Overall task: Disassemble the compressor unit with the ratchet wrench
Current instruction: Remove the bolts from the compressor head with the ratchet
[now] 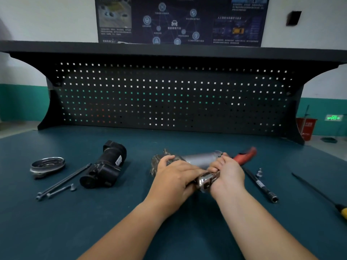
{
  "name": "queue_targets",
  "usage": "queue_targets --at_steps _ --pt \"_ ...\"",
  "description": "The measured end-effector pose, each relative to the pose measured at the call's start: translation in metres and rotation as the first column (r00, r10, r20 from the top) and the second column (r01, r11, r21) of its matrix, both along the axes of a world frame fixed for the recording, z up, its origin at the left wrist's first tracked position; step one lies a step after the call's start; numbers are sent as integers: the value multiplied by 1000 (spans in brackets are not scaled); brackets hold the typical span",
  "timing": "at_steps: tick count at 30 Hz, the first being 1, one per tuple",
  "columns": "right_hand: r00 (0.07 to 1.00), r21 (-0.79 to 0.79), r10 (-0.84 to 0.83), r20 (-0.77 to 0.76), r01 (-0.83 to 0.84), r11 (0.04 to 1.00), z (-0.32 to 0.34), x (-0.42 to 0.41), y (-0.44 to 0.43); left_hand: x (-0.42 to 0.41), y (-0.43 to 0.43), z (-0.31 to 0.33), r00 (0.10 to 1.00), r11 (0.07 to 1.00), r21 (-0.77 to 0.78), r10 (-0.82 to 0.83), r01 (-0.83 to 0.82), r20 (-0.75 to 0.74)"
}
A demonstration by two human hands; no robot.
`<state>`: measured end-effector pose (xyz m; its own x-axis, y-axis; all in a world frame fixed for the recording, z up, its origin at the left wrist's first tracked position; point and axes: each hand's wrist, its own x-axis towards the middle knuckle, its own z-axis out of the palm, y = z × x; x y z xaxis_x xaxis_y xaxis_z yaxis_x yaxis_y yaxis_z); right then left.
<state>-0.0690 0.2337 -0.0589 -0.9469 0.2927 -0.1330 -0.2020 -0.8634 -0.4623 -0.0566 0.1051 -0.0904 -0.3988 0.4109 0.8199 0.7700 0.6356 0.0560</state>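
Head view: left hand (174, 171) clamps round compressor unit (199, 158), right hand (228, 171) wraps ratchet wrench (245, 157); best keep wrench head seated square, unit pinned down.

Poster (180, 21) text blurred, seemingly Chinese.

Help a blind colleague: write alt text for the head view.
Two hands work a grey compressor unit on a teal workbench: the left hand holds it, the right hand grips a red-handled ratchet wrench. Black housing, bolts and ring lie left; extension bar, socket, screwdriver right.
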Motion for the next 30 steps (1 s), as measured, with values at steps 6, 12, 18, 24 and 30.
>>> queue_targets --at_steps 6,12,18,24,30 --pt "926 567 80 -368 155 809 20 22 -18 -2 -4 -2 1000 1000 -20 24 -24 -10" --pt "806 855 368 -464 299 423 19 37 -28 -5 -12 0 995 994 -53 -98 99 19" --pt "881 626 163 -444 174 760 18 24 -19 -4 -10 3 996 995 -56 -86 87 18" --pt "998 -47 3 -62 -6 999 -3 -5 1 -3 -6 3 996 997 6 -80 80 36" --pt "940 510 37 -339 150 847 15 14 -14 -4 -10 2 996 996 2 -94 94 4"
